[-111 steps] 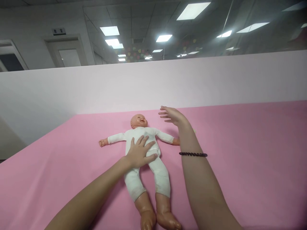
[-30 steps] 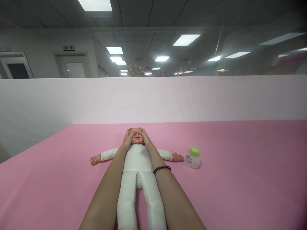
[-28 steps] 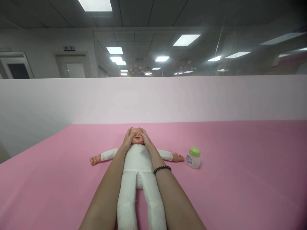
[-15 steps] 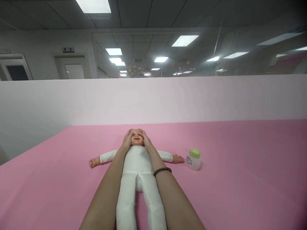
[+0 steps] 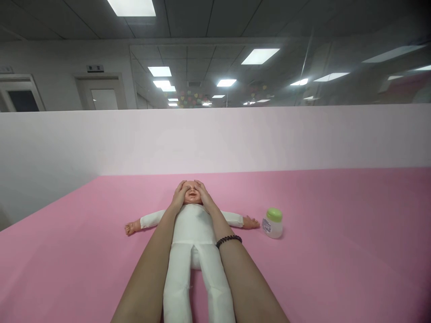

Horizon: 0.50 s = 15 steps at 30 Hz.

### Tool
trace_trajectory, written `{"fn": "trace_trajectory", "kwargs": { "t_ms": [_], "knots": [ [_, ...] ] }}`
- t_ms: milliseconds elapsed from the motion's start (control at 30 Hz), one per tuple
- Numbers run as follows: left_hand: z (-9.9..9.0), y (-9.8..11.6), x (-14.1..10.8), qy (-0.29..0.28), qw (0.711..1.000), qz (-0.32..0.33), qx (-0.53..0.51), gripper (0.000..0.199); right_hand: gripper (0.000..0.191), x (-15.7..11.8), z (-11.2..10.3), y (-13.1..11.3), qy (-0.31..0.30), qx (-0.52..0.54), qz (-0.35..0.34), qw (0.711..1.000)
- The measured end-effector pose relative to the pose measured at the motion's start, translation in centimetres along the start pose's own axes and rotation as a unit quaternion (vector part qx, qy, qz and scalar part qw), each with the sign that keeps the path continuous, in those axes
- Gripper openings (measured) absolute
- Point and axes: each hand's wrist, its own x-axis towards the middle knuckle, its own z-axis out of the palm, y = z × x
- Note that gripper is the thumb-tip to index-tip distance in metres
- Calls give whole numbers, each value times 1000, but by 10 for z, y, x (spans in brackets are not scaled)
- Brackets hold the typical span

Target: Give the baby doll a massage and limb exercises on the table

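Observation:
A baby doll with a white cloth body lies on its back, its arms spread out to both sides and its legs toward me. My left hand cups the left side of the doll's head, and my right hand cups the other side. Both thumbs rest over the eye area, while the nose and mouth show between them. Some of my fingers are hidden around the sides of the head. My forearms run along both sides of the doll's body, and a black coiled band circles my right wrist.
Close to the doll's hand on the right stands a clear jar with a green lid. The pink table surface meets a low white partition at the back. Glass, doors and ceiling lights appear beyond it.
Both thumbs have shifted slightly on the doll's face and now cover more of the eyes. The doll and the jar stay in place.

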Motion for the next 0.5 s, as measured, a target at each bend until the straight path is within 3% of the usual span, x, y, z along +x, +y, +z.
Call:
{"fn": "trace_trajectory", "kwargs": {
  "t_ms": [167, 333, 500],
  "knots": [
    [2, 0, 0, 2, 1000, -13, -8, 43, 46, -1, 0, -5, 2, 25, 20, 999],
    [-1, 5, -7, -1, 1000, 4, 1, 51, 55, -8, 2, -10, -10, 12, 21, 1000],
    [-2, 4, -6, -19, 1000, -20, -5, 54, 55, -9, 1, -11, -12, -12, 15, 1000]
  ]
}}
